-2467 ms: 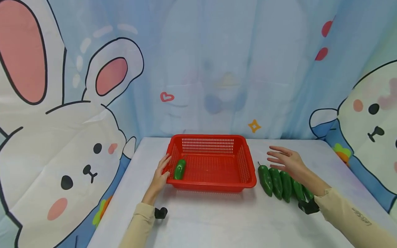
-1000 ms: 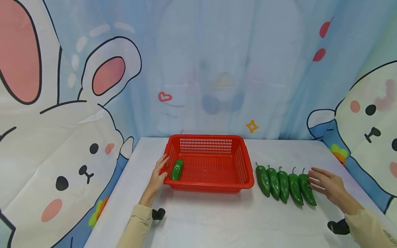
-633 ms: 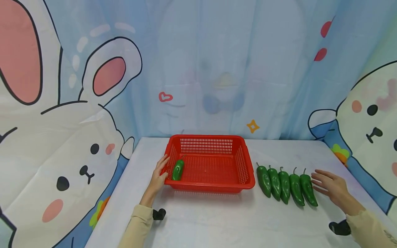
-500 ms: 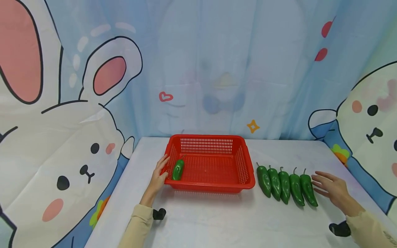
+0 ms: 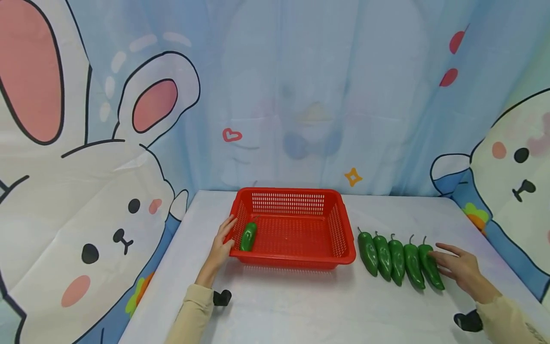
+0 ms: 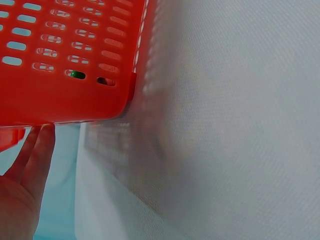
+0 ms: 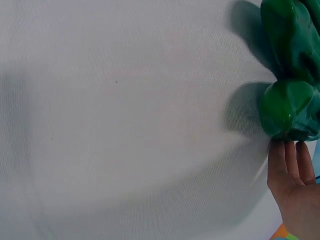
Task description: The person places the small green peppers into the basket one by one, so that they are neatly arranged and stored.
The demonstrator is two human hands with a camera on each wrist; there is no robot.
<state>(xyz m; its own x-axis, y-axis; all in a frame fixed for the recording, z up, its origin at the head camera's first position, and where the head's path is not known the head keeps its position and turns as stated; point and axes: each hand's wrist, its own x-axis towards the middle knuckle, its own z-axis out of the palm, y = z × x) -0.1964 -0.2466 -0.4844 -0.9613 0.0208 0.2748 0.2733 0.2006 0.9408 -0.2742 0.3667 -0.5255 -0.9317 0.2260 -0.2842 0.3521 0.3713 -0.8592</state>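
Note:
A red plastic basket [image 5: 283,260] stands on the table, with one green pepper [image 5: 248,236] lying inside by its left wall. My left hand [image 5: 220,248] rests on the basket's left rim; the left wrist view shows its fingers [image 6: 42,155] extended against the rim. To the right of the basket several green peppers lie side by side in a slanting row, stems pointing away. At the row's right end, the fingers of my right hand [image 5: 461,270] reach the last green pepper [image 5: 431,268], apparently touching its side without wrapping round it. Its thumb is hidden.
A white cloth covers the table [image 5: 301,306]. Behind it hangs a light blue curtain [image 5: 275,95] printed with cartoon rabbits. Dark wrist cameras sit at both sleeves.
My right hand has moved from above the row of peppers to its right end, and its fingers have come against the last pepper. The left hand stays on the basket rim.

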